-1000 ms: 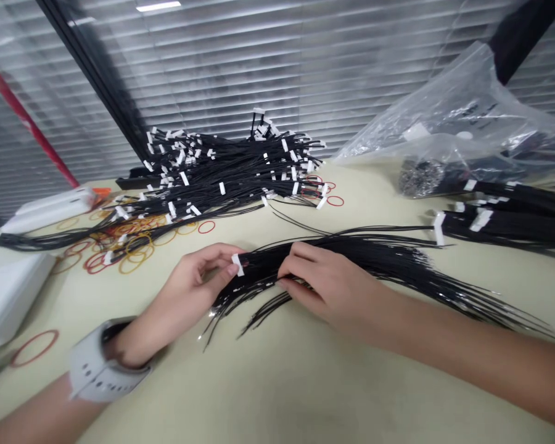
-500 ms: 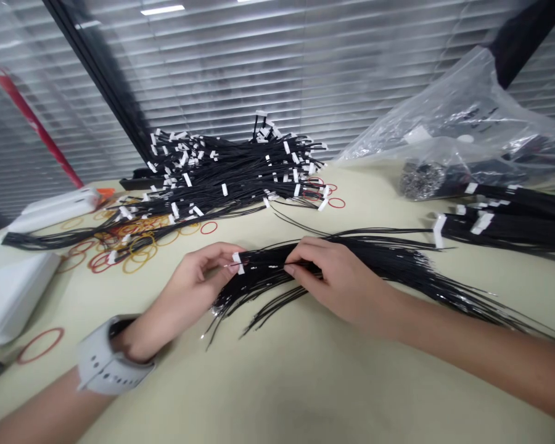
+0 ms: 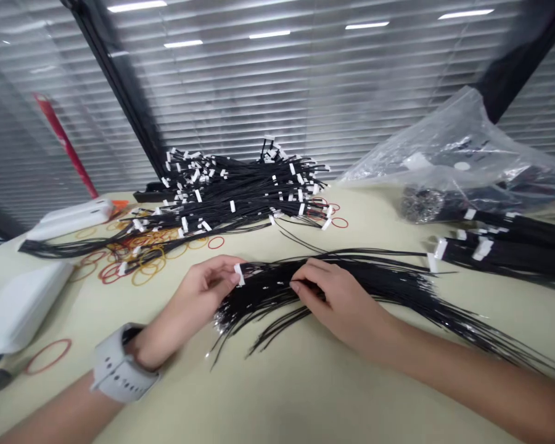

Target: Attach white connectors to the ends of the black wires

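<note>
A white connector (image 3: pixel 239 275) with thin black wires is pinched between the thumb and fingers of my left hand (image 3: pixel 211 285), at the left end of a loose bundle of black wires (image 3: pixel 374 271). My right hand (image 3: pixel 335 296) is over the middle of that bundle, thumb and forefinger closed together. What lies between those fingertips is too small to make out. Bare metal terminals (image 3: pixel 222 322) show at the bundle's left end. Another white connector (image 3: pixel 431 263) sits at the far right end of several wires.
Behind lies a heap of black cables (image 3: pixel 240 185) with white connectors. Red and yellow rubber bands (image 3: pixel 150 265) are scattered left of it. White boxy objects (image 3: pixel 23 308) stand at the left. A clear plastic bag (image 3: pixel 448 154) and more cables (image 3: pixel 527 246) are at the right.
The camera view has shifted, so the scene sits lower and slightly right. Both hands keep nearly the same places on the bundle; the thin wire tip by my left fingertips no longer shows.
</note>
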Tool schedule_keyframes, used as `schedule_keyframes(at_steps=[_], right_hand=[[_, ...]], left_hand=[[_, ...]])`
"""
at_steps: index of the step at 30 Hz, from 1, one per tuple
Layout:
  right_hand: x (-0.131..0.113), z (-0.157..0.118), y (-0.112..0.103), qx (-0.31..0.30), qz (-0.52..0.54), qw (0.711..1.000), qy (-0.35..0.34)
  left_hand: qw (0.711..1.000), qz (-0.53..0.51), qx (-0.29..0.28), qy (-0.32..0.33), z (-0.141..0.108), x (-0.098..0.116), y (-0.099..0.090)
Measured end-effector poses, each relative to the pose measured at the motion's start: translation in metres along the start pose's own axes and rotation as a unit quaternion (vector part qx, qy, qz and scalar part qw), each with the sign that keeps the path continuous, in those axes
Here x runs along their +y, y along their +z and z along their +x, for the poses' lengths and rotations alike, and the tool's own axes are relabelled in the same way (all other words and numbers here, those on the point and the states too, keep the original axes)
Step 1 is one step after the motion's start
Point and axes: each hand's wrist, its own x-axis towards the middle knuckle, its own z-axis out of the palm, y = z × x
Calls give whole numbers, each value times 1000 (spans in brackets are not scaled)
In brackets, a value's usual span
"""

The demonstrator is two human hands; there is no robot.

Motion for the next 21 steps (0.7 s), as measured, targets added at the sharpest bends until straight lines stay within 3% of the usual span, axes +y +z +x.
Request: schedule_keyframes(at_steps=[9, 21], right_hand=[[-2, 1, 1, 22, -29, 999, 20], [0, -2, 1, 30, 17, 999, -8]], left_hand=[[1000, -11, 3, -16, 1, 3, 1], [1000, -6, 9, 2, 1, -1, 0]])
